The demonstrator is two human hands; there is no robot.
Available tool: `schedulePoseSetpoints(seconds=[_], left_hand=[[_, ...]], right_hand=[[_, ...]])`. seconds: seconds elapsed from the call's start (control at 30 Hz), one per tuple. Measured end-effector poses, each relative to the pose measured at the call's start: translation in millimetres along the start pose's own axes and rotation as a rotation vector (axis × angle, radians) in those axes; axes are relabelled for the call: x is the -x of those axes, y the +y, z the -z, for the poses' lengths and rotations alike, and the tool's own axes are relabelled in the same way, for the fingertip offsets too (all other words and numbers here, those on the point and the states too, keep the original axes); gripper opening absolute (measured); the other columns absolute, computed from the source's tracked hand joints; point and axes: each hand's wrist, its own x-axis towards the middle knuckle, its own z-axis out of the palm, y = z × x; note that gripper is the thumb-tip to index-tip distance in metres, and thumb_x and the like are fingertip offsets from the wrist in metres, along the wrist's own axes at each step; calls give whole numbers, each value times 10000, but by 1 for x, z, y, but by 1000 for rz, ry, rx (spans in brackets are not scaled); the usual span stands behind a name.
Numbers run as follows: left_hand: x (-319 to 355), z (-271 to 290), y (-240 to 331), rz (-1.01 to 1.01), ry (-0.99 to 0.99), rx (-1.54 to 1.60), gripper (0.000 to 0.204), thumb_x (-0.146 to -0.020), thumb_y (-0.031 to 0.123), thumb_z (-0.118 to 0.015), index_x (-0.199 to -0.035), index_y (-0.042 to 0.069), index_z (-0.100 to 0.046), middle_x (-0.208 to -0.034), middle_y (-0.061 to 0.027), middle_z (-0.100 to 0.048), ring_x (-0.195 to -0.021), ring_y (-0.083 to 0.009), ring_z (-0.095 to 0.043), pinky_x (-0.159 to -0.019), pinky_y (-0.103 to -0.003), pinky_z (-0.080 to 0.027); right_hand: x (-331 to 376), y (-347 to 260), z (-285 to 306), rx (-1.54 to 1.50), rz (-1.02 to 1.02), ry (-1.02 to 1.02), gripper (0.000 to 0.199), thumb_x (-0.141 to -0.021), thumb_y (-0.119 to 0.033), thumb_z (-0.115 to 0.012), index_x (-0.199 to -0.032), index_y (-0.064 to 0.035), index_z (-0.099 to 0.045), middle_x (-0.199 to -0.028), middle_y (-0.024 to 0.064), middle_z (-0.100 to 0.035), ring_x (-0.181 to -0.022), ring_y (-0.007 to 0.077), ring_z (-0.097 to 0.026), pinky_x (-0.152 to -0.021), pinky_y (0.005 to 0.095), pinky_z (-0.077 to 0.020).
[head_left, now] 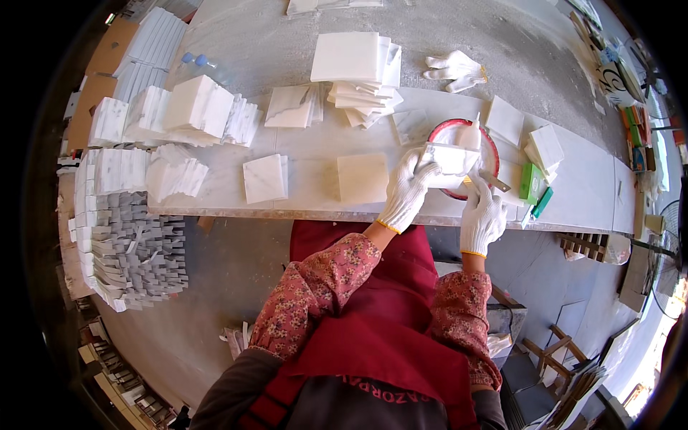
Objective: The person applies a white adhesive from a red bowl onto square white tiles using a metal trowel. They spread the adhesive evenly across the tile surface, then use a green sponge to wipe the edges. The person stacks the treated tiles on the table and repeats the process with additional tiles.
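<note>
A maroon apron (365,337) lies nearest me in the head view. Beyond it, my gloved left hand (408,188) grips a white marble tile (450,158) above a red-rimmed round container (495,153) on the surface (308,172). My gloved right hand (483,215) grasps a flat metal blade (496,182) just beside the tile. A green box (531,182) stands near, to the right.

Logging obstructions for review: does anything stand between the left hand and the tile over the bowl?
Only its glove: the left hand holds the tile by the left side. The bottle shows beyond the far edge.
</note>
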Motion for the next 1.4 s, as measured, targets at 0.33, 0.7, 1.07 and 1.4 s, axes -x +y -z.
schedulePoseSetpoints(seconds=[0.33,0.7,1.07,1.4], left_hand=[[7,26,-31,568,165,724,370,-999,366,-571,-1212,64,-577,-1083,-30,-620,-990,-135,-594,-848,-315,-522],[6,20,-21,718,120,869,385,-978,333,-607,-1231,52,-536,-1160,-90,-626,-1006,-237,-661,-807,-408,-618],[-4,22,-25,807,133,854,387,-958,409,-621,-1177,96,-556,-1017,-47,-663,-813,-167,-688,-603,-316,-617],[-1,18,-1,842,75,887,359,-944,440,-632,-1084,114,-581,-883,-30,-660,-713,-143,-667,-472,-256,-525]], right_hand=[[-8,15,0,-429,-124,-48,133,-865,-218,-650,-931,-124,-718,-872,107,-709,-791,318,-674,-696,408,-515],[-22,18,-7,-565,-149,-248,177,-882,-200,-636,-968,-73,-724,-836,136,-701,-770,293,-677,-701,373,-508],[-4,-18,88,-1110,-422,-391,182,-965,-131,-579,-996,10,-690,-746,-14,-564,-664,54,-446,-597,219,-357],[10,-23,95,-1129,-294,-353,135,-948,-60,-586,-994,23,-682,-788,9,-612,-725,60,-513,-654,226,-421]])
